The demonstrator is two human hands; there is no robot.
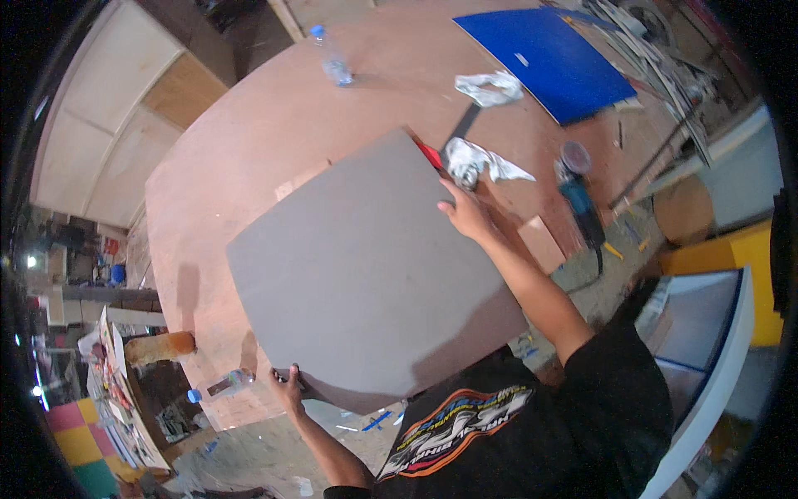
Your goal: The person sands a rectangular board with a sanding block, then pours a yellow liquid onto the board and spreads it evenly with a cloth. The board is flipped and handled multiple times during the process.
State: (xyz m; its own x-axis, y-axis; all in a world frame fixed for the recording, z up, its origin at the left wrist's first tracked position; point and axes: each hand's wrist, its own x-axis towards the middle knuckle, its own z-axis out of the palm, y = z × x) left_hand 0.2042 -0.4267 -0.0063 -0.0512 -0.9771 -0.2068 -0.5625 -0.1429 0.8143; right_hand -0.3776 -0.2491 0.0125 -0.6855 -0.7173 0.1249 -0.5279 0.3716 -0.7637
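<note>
A large grey flat panel [366,266] spreads before me over the table, its near edge close to my black shirt. At its near left corner my left hand [288,387] is closed on the edge, some of the fingers hidden beneath. My right hand [467,214] grips the right edge toward the far corner, thumb on the upper face and part of the fingers out of sight. Just beyond that hand lie a crumpled white cloth [482,160] and a red-and-grey tool, partly covered by the panel.
On the wooden table [249,150] stands a plastic bottle [335,66]; another bottle [233,383] lies at the near left by an orange-brown cylinder [162,347]. To the right are an angle grinder [580,195], a small board [541,242] and a blue sheet [544,62]. Scraps litter the floor.
</note>
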